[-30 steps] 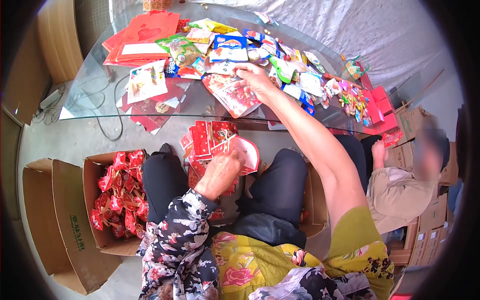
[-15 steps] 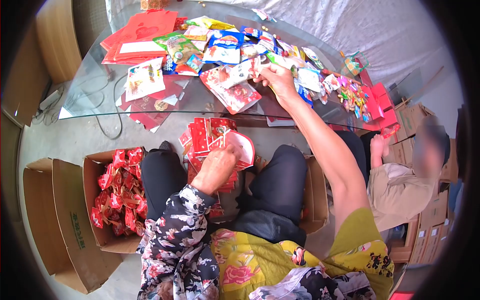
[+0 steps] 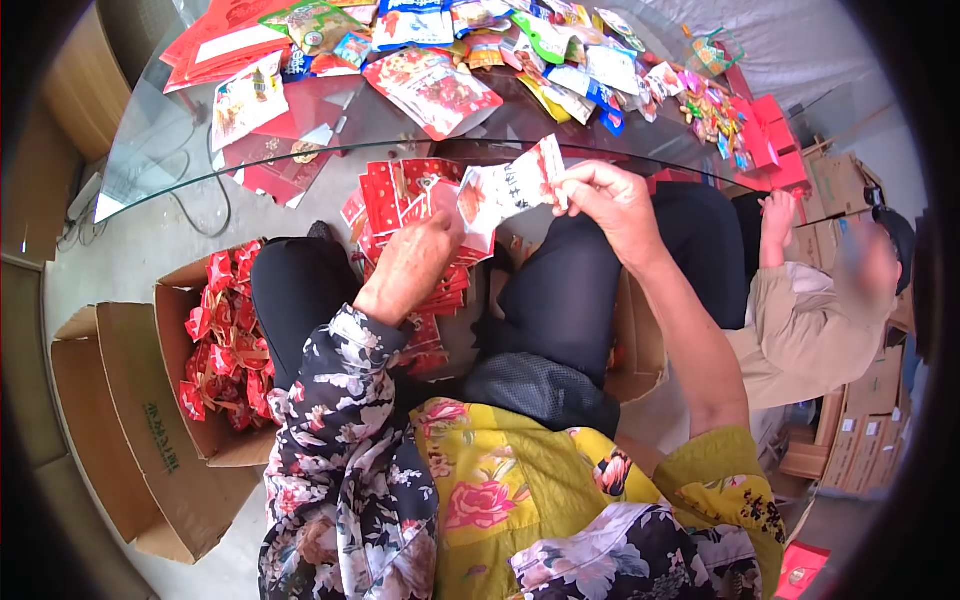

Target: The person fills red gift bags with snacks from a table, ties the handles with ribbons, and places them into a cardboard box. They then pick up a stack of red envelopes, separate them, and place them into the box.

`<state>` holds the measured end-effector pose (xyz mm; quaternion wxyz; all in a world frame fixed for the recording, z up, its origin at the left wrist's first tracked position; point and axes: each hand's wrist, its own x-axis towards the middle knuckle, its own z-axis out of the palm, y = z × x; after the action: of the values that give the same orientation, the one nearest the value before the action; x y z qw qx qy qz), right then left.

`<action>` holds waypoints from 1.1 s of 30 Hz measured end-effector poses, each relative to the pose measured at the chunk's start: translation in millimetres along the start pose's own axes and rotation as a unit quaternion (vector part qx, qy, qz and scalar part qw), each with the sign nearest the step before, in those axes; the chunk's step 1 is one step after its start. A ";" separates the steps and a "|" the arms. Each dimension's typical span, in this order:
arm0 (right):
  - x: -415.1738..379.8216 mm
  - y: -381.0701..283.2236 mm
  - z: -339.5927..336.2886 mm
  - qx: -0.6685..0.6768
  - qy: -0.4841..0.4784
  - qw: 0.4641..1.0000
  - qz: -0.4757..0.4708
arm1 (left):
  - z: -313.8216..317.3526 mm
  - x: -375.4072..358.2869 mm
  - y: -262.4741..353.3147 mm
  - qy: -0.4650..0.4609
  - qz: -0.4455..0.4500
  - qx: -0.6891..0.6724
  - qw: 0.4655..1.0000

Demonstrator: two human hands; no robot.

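Observation:
My right hand pinches one end of a white and red snack packet, stretched out toward my left. The packet's other end overlaps the opening of a red patterned paper gift box. My left hand grips that box between my knees, its fingers closed on the near side and partly hidden. Below it, more red paper boxes are stacked. Just beyond, a red and white snack pouch lies on the edge of the glass table.
Many snack packets, red envelopes and a pile of small wrapped candies cover the table. At left, a cardboard box holds filled red packages, beside an outer carton. A person sits at right near stacked cartons.
My right hand has drawn the white snack packet from over the table down to the red box. My left hand still holds the box. The view has tilted downward.

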<state>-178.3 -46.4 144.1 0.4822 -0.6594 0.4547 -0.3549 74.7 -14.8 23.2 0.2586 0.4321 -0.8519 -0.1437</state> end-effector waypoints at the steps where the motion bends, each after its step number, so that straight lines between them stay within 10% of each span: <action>1: -3.5 2.9 3.4 0.002 -0.005 1.000 0.003 | -0.2 0.4 1.0 -0.011 -0.004 0.014 1.000; 10: -4.5 20.6 27.5 -0.212 0.023 0.974 -0.078 | 3.7 -0.9 1.0 -0.003 0.010 0.012 1.000; 33: 14.6 58.0 49.4 -0.238 -0.084 0.955 -0.155 | -12.0 5.6 21.8 0.061 0.051 -0.126 0.989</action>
<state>-143.6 -51.7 74.9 0.2863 -0.8449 0.3763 -0.2501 64.2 -6.8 45.1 0.3695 0.3598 -0.8305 -0.2104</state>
